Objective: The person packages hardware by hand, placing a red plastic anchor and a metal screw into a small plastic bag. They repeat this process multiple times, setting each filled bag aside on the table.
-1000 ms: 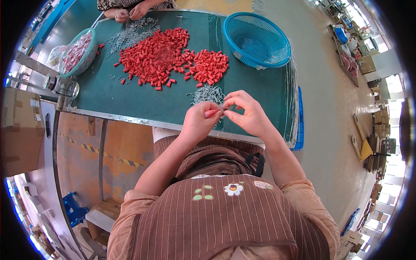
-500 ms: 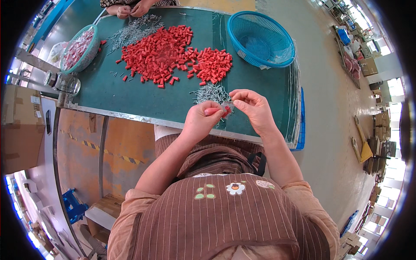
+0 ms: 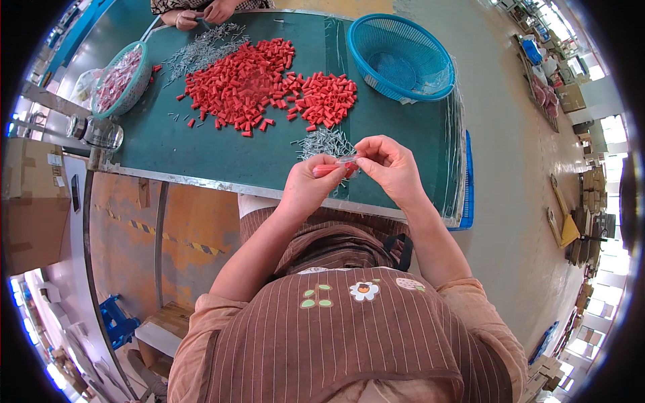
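Close together over the table's near edge, my two hands pinch a small clear plastic bag (image 3: 347, 160). My left hand (image 3: 306, 185) is closed, with a red plastic tube-like piece (image 3: 324, 170) between its fingers and one side of the bag held. More red shows at the bag's lower part, beside those fingertips. Thumb and forefinger of my right hand (image 3: 393, 168) are pressed together on the bag's other side. Just beyond my hands lies a small pile of grey metal screws (image 3: 324, 143). Behind it is a heap of short red plastic tubes (image 3: 326, 97).
A larger red heap (image 3: 238, 84) and more screws (image 3: 201, 50) lie farther left on the green table (image 3: 181, 151). A blue basket (image 3: 403, 57) stands far right, a pale green basket (image 3: 122, 80) of bagged red pieces far left. Across the table, another person's hands (image 3: 201, 15) work.
My right fingertips have come in closer to my left on the bag's upper edge. The other person's hands have shifted slightly. The view has moved a little.
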Action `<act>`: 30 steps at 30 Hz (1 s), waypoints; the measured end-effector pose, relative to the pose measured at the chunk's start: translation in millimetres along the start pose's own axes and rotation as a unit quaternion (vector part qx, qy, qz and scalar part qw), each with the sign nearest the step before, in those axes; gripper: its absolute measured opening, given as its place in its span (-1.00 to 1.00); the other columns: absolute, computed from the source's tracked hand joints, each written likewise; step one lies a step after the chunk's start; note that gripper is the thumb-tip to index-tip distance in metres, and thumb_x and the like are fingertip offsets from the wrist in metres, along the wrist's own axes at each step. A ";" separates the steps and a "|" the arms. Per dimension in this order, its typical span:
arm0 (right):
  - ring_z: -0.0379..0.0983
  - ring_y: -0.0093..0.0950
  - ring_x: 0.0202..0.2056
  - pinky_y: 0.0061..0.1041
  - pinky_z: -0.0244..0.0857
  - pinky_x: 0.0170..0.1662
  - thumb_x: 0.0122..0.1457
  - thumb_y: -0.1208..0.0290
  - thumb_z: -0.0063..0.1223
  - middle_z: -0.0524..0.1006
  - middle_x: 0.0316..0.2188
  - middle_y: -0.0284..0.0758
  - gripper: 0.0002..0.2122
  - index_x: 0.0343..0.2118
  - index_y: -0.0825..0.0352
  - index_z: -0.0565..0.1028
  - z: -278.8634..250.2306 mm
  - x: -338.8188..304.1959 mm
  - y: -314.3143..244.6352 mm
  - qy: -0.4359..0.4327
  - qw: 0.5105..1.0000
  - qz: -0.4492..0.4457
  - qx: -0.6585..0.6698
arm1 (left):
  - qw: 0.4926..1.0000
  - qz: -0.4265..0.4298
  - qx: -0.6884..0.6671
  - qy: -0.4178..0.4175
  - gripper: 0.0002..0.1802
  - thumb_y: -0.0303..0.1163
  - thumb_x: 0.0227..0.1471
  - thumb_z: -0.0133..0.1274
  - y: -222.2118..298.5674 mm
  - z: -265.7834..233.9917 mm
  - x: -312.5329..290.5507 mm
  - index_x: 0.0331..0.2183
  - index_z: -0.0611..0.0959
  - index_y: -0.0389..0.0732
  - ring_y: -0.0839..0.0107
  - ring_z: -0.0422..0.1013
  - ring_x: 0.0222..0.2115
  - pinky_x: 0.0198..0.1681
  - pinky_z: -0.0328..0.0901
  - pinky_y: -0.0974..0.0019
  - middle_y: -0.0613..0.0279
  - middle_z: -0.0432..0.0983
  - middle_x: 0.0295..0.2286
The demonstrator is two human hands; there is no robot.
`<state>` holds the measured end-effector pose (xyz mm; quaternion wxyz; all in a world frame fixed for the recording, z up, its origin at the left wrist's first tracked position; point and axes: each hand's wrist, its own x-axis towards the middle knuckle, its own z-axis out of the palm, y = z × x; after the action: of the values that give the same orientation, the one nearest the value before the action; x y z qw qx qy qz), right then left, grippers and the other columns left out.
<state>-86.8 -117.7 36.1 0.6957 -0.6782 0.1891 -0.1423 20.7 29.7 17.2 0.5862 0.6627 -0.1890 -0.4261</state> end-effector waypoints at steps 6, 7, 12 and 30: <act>0.41 -0.71 -0.38 -0.66 0.32 -0.24 0.05 0.61 0.11 0.51 -0.42 -0.45 -0.85 -0.28 0.37 0.49 3.3 -2.4 -1.1 0.029 0.997 -0.051 -0.056 | 0.997 0.001 -0.081 0.016 -0.85 -0.36 0.01 0.18 8.1 -0.6 -7.0 -0.38 0.62 -0.23 0.78 0.20 -0.60 -0.58 0.08 0.63 0.52 0.39 -0.62; 0.41 -0.70 -0.38 -0.66 0.32 -0.24 0.05 0.61 0.11 0.51 -0.43 -0.45 -0.86 -0.29 0.37 0.49 4.3 -3.7 -3.0 0.028 0.995 -0.059 -0.076 | 0.995 0.005 -0.096 0.011 -0.85 -0.35 0.01 0.18 6.2 -1.2 -6.0 -0.38 0.62 -0.22 0.79 0.19 -0.61 -0.59 0.07 0.63 0.52 0.40 -0.61; 0.43 -0.63 -0.36 -0.60 0.31 -0.23 0.03 0.61 0.11 0.50 -0.42 -0.41 -0.86 -0.31 0.37 0.48 8.6 -5.0 -16.6 0.016 0.986 -0.088 -0.142 | 0.995 0.029 -0.090 0.020 -0.85 -0.35 0.00 0.20 6.2 -1.3 -3.8 -0.39 0.63 -0.22 0.79 0.21 -0.59 -0.57 0.09 0.64 0.52 0.41 -0.59; 0.36 -0.62 -0.21 -0.57 0.27 -0.09 0.06 0.57 0.11 0.46 -0.19 -0.34 -0.93 -0.39 0.42 0.50 15.2 -3.9 0.4 -0.040 0.999 0.015 -0.033 | 0.941 0.281 0.169 0.082 -0.90 -0.50 -0.13 0.18 -1.6 -1.5 -3.1 -0.45 0.60 -0.26 0.25 0.44 -0.48 -0.39 0.32 0.30 0.13 0.48 -0.53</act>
<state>-83.4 -102.3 36.1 0.6817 -0.7033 0.1759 -0.0982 19.7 33.2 16.7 0.5749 0.7045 -0.3882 -0.1502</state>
